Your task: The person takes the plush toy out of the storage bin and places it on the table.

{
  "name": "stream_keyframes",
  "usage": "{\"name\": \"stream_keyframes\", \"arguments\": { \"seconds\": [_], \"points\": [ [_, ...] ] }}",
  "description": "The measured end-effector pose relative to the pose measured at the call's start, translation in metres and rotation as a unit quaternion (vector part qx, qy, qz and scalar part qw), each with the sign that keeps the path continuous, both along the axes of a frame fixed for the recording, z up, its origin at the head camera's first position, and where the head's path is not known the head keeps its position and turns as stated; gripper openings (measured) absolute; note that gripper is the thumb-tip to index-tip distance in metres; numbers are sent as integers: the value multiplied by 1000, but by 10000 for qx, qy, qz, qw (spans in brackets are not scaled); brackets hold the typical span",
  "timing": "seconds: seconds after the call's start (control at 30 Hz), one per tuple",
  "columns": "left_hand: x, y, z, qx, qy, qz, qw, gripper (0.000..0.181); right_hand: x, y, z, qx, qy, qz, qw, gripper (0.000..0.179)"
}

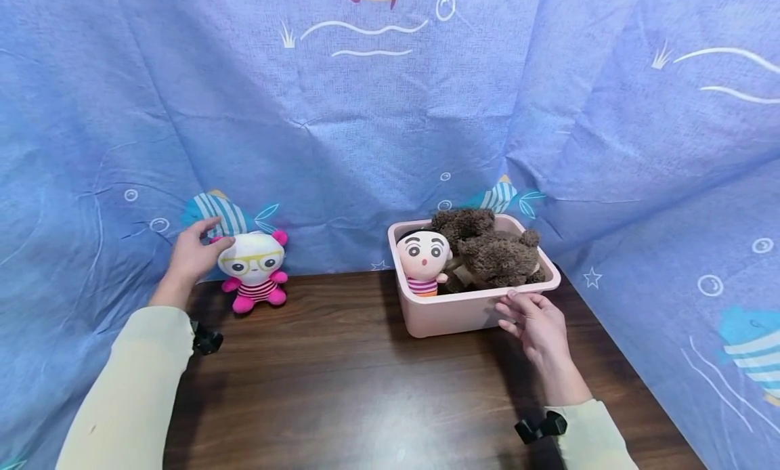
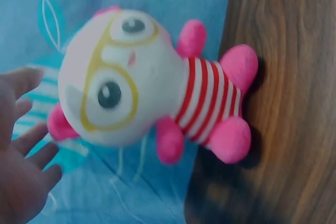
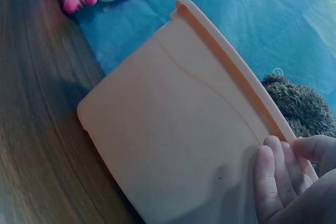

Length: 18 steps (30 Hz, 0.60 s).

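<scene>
A panda plush (image 1: 252,270) with yellow glasses, pink limbs and a red-striped body sits upright at the left of the table. My left hand (image 1: 193,254) is beside its head, thumb and fingers spread, as the left wrist view also shows around one pink ear (image 2: 62,123). On the right stands a pink plastic bin (image 1: 451,318). My right hand (image 1: 541,326) pinches its front rim, thumb over the top and fingers against the outer wall. Inside the bin are a boy doll (image 1: 424,254) in a striped shirt and brown furry plush (image 1: 498,257); whether that is one toy or two I cannot tell.
The dark wooden table (image 1: 341,368) runs between the panda and the bin. Behind it and along the right side hangs a blue cloth (image 1: 341,152) printed with fish, close to the bin's back.
</scene>
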State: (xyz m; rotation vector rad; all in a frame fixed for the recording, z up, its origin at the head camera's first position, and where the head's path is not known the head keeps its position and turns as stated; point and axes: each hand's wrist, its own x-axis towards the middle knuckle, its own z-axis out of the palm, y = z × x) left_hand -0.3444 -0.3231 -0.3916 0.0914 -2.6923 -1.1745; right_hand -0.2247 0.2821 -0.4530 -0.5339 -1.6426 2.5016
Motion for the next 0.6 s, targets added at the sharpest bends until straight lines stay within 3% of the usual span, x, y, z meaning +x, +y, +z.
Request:
{"name": "stream_keyframes", "arguments": {
  "seconds": [0.13,0.2,0.3,0.47,0.6],
  "points": [
    [4,23,16,76,670,323,9972,63,0,3,1,63,-32,72,9999,15],
    [6,38,24,142,978,226,9948,59,0,3,2,86,-61,73,9999,16],
    [8,65,34,444,1086,-353,9925,57,1,3,2,82,-81,36,9999,17],
    [9,113,43,685,713,-1467,9842,61,1,2,2,36,-74,-25,10000,16],
    [4,155,47,626,517,-2085,9746,59,1,1,3,-18,-79,-131,9999,15]
  ]
}}
